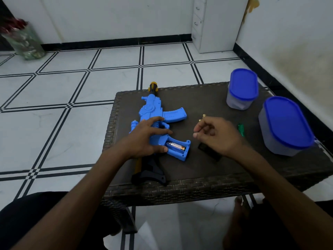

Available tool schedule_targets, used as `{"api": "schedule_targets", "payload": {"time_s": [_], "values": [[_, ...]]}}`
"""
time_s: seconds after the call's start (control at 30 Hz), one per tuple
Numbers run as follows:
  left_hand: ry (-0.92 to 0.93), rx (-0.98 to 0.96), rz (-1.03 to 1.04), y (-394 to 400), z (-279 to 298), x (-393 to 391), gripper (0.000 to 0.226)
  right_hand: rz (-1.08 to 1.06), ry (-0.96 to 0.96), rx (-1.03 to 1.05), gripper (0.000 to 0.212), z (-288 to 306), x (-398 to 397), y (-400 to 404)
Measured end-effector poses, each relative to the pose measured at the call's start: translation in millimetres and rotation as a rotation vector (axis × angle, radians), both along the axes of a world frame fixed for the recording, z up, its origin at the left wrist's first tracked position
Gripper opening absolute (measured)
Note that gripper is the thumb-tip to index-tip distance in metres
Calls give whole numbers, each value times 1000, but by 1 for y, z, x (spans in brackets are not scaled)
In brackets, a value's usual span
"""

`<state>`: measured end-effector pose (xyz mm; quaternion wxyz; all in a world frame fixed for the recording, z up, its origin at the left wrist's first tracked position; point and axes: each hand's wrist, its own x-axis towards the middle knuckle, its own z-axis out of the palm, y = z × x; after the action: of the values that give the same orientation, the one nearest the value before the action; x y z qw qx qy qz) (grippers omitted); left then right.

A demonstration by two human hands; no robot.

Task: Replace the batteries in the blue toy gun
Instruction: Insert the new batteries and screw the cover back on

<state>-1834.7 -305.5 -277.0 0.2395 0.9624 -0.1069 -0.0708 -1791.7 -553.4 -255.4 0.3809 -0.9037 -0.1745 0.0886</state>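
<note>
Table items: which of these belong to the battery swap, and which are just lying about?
Part of the job:
toy gun
battery in the open grip compartment
loose batteries
black cover
green screwdriver

Lying about:
small container
large container
vase on the floor

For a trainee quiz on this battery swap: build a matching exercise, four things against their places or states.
Things:
1. battery
2. green screwdriver
3. left hand
4. small blue-lidded container

Places or states:
A. far right part of the table
B. resting on the blue toy gun
C. inside the open grip compartment
D. lying between the right hand and the large blue-lidded container

Pairs: 1-C, 2-D, 3-B, 4-A
</note>
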Motion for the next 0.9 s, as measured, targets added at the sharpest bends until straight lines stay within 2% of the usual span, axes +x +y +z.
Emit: {"api": "schedule_targets", "payload": {"time_s": [0.07,0.17,0.23,0.33,0.47,0.53,0.67,0.73,0.83,0.9], "values": [[-19,7,-6,0,-1,-2,58,57,7,-32,36,-10,-9,-3],[-24,2,28,2,-1,-5,67,167,-93,-196,80,-27,-26,3],[-58,38,102,5,-2,-10,76,194,-177,-285,88,-37,-31,10],[-132,81,171,8,-7,-22,80,199,-272,-296,70,-43,-28,15],[-130,18,220,4,-12,-27,72,173,-287,-195,54,-37,-17,14],[-147,8,241,-2,-13,-25,69,149,-296,-162,54,-34,-12,12],[-170,57,257,-8,-14,-25,67,203,-246,-243,62,-35,-11,5],[-171,58,257,-9,-14,-25,67,173,-237,-197,61,-34,-10,0],[-182,46,265,-9,-16,-27,70,92,-211,-101,43,-27,-3,-6],[-194,47,257,-10,-15,-26,71,51,-211,-126,30,-24,5,-11]]}}
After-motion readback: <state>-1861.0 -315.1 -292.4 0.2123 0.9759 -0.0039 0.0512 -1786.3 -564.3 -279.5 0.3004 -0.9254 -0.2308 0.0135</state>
